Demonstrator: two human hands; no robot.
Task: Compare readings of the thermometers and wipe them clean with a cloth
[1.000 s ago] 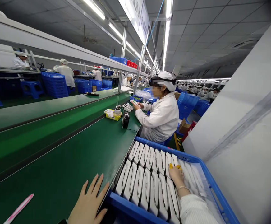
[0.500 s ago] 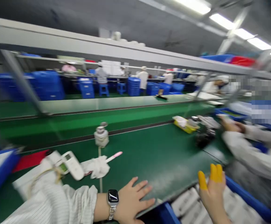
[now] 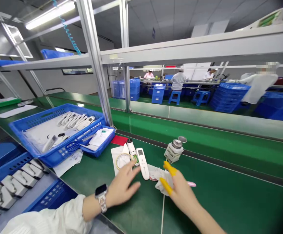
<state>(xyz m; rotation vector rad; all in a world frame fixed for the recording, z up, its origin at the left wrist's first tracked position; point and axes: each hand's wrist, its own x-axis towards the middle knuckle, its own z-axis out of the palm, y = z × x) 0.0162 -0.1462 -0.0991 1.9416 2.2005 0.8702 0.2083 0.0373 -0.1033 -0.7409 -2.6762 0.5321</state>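
Observation:
My left hand (image 3: 123, 188), with a watch on its wrist, reaches with fingers spread toward two white handheld devices. The nearer white device with a small screen (image 3: 142, 164) lies face up by my fingertips; whether I touch it is unclear. Behind my fingers, the second device (image 3: 131, 148) shows a green part. My right hand (image 3: 181, 191), with yellow finger cots, is over a crumpled white cloth (image 3: 159, 172), thumb and fingers apart. A pink-ended stick (image 3: 191, 184) pokes out beyond that hand. Farther back stands a squat bottle with a metal top (image 3: 174, 151), its lid raised.
Left of the devices are a small blue tray with papers (image 3: 100, 143) and a large blue basket (image 3: 58, 112) holding white devices. A blue crate (image 3: 44, 198) with white parts sits lower left. A metal post (image 3: 100, 74) and shelf rise behind. Co-workers are across the line.
My view has swung left, bringing the blue basket into sight. My right hand has moved from the crate of white parts to the cloth; my left hand is now by the devices.

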